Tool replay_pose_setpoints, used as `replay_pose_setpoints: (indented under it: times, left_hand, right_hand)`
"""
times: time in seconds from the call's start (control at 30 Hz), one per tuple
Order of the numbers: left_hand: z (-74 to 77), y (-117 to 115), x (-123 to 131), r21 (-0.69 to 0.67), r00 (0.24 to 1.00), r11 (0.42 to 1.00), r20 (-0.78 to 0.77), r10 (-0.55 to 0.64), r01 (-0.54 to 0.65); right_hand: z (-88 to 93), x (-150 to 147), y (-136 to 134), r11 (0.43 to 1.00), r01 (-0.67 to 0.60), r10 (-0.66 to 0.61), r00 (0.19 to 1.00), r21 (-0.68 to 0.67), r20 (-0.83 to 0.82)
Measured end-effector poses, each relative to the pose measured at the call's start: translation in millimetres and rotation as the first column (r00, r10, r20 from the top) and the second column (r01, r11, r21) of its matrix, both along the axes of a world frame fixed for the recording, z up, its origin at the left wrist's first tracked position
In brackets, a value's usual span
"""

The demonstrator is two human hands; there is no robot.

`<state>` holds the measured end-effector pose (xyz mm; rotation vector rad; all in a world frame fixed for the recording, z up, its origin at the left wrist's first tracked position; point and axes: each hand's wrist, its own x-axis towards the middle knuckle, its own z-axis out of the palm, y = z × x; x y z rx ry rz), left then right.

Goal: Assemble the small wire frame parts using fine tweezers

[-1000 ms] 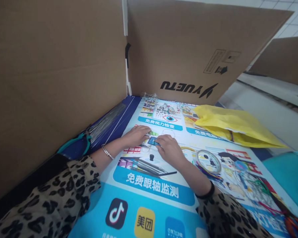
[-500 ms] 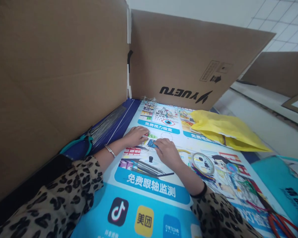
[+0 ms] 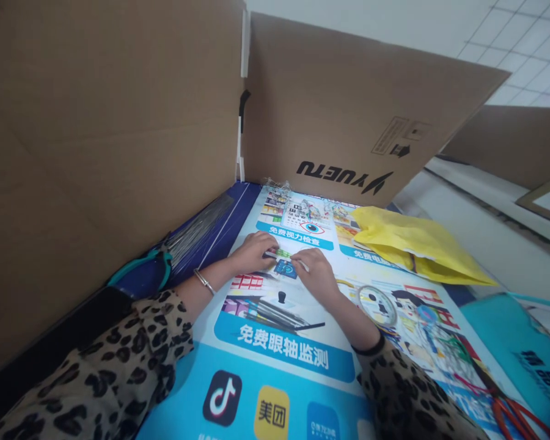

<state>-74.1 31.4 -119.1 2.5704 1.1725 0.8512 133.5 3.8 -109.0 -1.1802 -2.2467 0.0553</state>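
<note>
Over the printed sheet (image 3: 284, 382), my left hand (image 3: 255, 252) and my right hand (image 3: 315, 275) face each other, a small gap apart. The fingers of both hands are closed in a pinch near the printed blue picture (image 3: 286, 269). Whatever sits between the fingertips is too thin and small to make out. To the right of my right hand lies a round spool or ring (image 3: 376, 305), with coloured strands beside it. A loose tangle of thin wire (image 3: 277, 186) rests at the far end of the sheet.
Cardboard panels (image 3: 357, 110) stand at the left and back. Teal-handled pliers (image 3: 162, 263) and a bundle of thin wires (image 3: 201, 226) lie at left. On the right are a yellow bag (image 3: 417, 247), a teal packet (image 3: 508, 342) and red-orange handles (image 3: 513, 409).
My right hand has drawn slightly right, its fingers now pinched and raised, uncovering more of the blue picture. My left hand stays nearly in place. The view has shifted slightly.
</note>
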Motion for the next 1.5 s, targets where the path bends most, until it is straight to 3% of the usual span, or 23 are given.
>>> replay_pose_setpoints:
  times: [0.13,0.23,0.43,0.6,0.73,0.9,1.03,1.3,1.5]
  left_hand:
    - [0.6,0,2,-0.02,1.0,1.0,-0.02,-0.006,0.005]
    - [0.3,0,3,-0.036,0.999,0.999,-0.038,-0.02,0.019]
    - [4.1,-4,5,-0.086,0.998,0.996,-0.061,-0.005,0.0]
    - [9.9,-9,6,-0.123,0.994,0.992,-0.105,-0.019,0.006]
    - [6.0,-6,5,-0.106,0.995,0.994,-0.091,-0.033,0.023]
    - [-3.9,3,2,-0.027,0.995,0.994,-0.007,0.101,-0.102]
    - [-5.0,6,1,-0.001,0.979,0.98,-0.033,0.201,-0.201]
    - [-0.4,3,5,-0.02,0.976,0.979,-0.092,0.199,-0.201]
    - [1.2,1,6,-0.028,0.958,0.962,-0.105,0.268,-0.273]
  right_hand:
    - [6.7,-18,13,0.995,0.011,0.007,0.983,-0.096,0.185]
    - [9.0,-32,23,0.984,0.086,-0.027,0.936,-0.154,0.352]
    - [12.1,-46,29,0.958,0.258,-0.153,0.831,-0.127,0.535]
    - [10.2,-51,27,0.938,0.327,-0.215,0.81,-0.116,0.546]
    - [6.9,-51,27,0.929,0.358,-0.255,0.808,-0.098,0.532]
    - [5.1,-42,28,0.936,0.333,-0.234,0.829,-0.113,0.508]
    - [4.8,-37,30,0.94,0.309,-0.208,0.854,-0.142,0.477]
    - [4.4,-44,30,0.914,0.382,-0.276,0.832,-0.137,0.481]
    - [2.4,-44,30,0.904,0.401,-0.289,0.83,-0.15,0.476]
